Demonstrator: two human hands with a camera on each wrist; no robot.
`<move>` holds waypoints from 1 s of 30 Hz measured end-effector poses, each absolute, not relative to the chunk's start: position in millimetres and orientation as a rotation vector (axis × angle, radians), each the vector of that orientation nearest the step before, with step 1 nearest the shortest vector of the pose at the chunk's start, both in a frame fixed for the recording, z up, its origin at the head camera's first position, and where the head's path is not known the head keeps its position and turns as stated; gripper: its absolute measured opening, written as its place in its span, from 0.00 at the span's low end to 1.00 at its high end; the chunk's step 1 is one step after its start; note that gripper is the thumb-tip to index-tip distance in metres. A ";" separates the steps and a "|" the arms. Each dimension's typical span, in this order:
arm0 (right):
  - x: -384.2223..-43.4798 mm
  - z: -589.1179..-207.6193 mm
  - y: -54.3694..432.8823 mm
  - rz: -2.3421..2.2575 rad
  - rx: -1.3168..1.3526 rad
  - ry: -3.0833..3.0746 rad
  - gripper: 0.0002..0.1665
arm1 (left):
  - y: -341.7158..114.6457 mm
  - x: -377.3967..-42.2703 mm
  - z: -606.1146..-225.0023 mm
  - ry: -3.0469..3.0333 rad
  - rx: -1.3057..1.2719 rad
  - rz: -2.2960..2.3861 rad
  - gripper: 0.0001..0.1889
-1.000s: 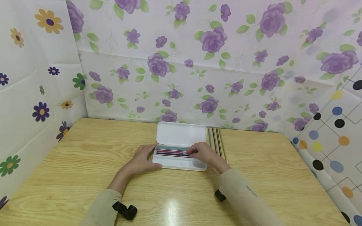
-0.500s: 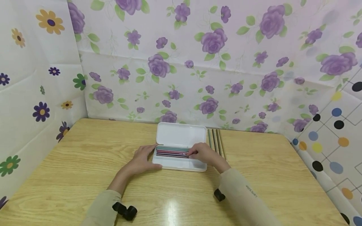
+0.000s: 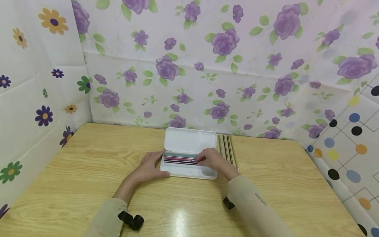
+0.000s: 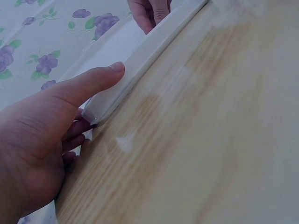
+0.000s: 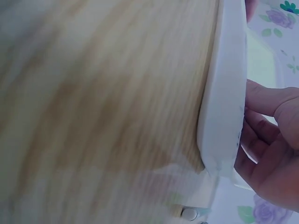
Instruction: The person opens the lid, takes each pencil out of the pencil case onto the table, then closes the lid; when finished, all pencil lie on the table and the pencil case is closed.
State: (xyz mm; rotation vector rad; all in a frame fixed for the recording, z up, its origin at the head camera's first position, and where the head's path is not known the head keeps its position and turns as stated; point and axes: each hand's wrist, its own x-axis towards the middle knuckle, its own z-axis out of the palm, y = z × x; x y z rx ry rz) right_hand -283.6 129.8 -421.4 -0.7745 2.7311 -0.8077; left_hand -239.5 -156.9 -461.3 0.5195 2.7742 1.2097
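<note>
A person in beige long sleeves works with both bare hands at a white, shallow, rectangular case on a glossy, light wood-grain table. The case lies near the table's far edge, its white lid opened out on the far side.

The left hand grasps the case's left end, its straight thumb over the front edge and its other fingers at the end wall. The right hand reaches into the case with bent fingers, at the right-hand part of a row of slender teal, red and dark pencil-like sticks; whether it pinches one cannot be told, as the fingertips are hidden. The sticks lie side by side in the rear part of the tray, and its front strip shows bare white.

Just right of the case, more slim sticks, green, dark and gold-toned, lie on the table. Behind hangs a white covering printed with purple roses.
</note>
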 end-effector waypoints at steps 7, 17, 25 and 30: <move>-282.2 -419.1 127.0 -0.811 -0.787 2.725 0.10 | -157.1 -241.0 -462.2 2.788 0.521 1.188 0.52; -281.9 -424.1 126.5 -0.785 -0.824 2.816 0.08 | -156.3 -240.5 -462.8 2.782 0.527 1.199 0.51; -278.5 -419.6 126.1 -0.780 -0.923 2.931 0.11 | -155.1 -240.0 -460.1 2.782 0.520 1.201 0.52; -277.3 -420.9 125.4 -0.705 -0.986 2.952 0.11 | -156.3 -239.9 -461.0 2.783 0.516 1.199 0.51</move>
